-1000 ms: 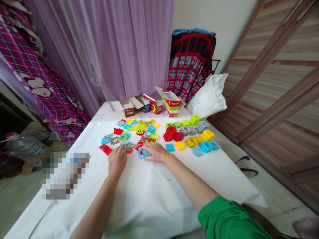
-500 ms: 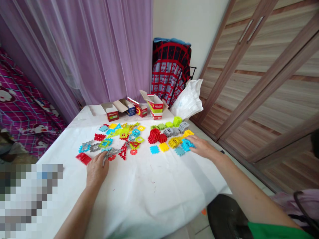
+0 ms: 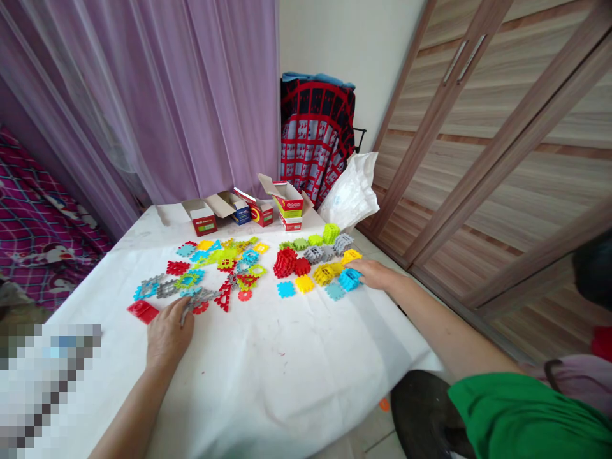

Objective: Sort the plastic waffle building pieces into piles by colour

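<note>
My left hand (image 3: 169,335) is at the near left of the table, its fingers closed around the edge of a grey notched building tile (image 3: 185,311). Just left of that hand lies a red block-shaped piece (image 3: 143,312). A loose spread of red, blue, yellow, green and grey tiles lies beyond it, including a red triangle tile (image 3: 223,298). My right hand (image 3: 375,274) reaches to the sorted groups on the right. Its fingertips grip the edge of a small blue tile stack (image 3: 350,279), partly covering it. Yellow tiles (image 3: 324,274) and a red stack (image 3: 285,262) sit close by.
Open cardboard boxes (image 3: 203,220) stand along the back edge of the white-covered table (image 3: 268,382). A white plastic bag (image 3: 351,191) leans at the back right corner. A dark round stool (image 3: 425,414) is below the near right edge, and wooden wardrobe doors (image 3: 478,159) rise at right.
The whole view has shifted slightly, so the scene sits further left. Both hands stay at the same pieces, and more of my green right sleeve shows.
</note>
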The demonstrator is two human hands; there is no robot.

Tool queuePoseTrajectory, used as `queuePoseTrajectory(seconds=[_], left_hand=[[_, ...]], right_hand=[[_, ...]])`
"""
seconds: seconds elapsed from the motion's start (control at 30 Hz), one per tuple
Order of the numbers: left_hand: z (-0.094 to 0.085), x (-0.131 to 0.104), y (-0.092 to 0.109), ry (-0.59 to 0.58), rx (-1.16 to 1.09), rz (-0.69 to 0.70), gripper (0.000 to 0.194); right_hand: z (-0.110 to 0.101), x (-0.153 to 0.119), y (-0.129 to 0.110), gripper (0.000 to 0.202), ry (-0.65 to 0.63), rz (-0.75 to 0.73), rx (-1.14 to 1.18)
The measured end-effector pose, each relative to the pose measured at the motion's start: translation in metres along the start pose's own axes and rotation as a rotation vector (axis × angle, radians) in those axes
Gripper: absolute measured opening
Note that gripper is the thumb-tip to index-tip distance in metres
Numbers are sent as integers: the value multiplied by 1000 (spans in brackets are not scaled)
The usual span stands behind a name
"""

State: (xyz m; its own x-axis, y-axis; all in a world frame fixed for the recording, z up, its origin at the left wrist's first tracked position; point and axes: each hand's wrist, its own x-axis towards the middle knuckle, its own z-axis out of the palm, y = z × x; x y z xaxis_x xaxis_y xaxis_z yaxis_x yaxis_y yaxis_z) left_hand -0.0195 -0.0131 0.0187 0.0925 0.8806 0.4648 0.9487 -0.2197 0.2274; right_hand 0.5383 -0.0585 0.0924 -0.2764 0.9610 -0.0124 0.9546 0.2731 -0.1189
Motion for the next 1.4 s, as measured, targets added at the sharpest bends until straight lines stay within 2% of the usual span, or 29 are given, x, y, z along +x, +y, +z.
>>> queuePoseTrajectory(seconds=[0.37, 0.5, 0.6, 0.73, 0.9, 1.03, 1.1, 1.17, 1.3, 1.4], left_hand=[[1, 0, -1, -10, -20, -18, 44], [-1, -1, 1, -6, -27, -8, 43], [0, -2, 2, -7, -19, -8, 41], [1, -3, 3, -19, -19, -1, 34], [-1, -7, 6, -34, -84, 18, 30], [-1, -4, 1, -8, -141, 11, 30], [-1, 3, -4, -3, -122, -8, 30], [-3, 13, -7, -46, -75, -33, 32], [-11, 34, -2, -272, 45, -69, 44], [-18, 45, 8, -388, 62, -34, 40]], right_hand=[[0, -11, -4, 59, 33, 30, -3], [-4, -16, -15, 56, 100, 49, -49], [-5, -9, -40, 46, 179, -2, -26], [8, 20, -103, 39, 232, -150, 79], [55, 75, -200, 33, 274, -269, 349], [98, 108, -256, 33, 421, -207, 615], [112, 115, -267, 31, 516, -149, 716], [119, 116, -269, 29, 563, -82, 801], [121, 114, -262, 30, 524, 71, 928], [119, 113, -260, 30, 487, 81, 925]])
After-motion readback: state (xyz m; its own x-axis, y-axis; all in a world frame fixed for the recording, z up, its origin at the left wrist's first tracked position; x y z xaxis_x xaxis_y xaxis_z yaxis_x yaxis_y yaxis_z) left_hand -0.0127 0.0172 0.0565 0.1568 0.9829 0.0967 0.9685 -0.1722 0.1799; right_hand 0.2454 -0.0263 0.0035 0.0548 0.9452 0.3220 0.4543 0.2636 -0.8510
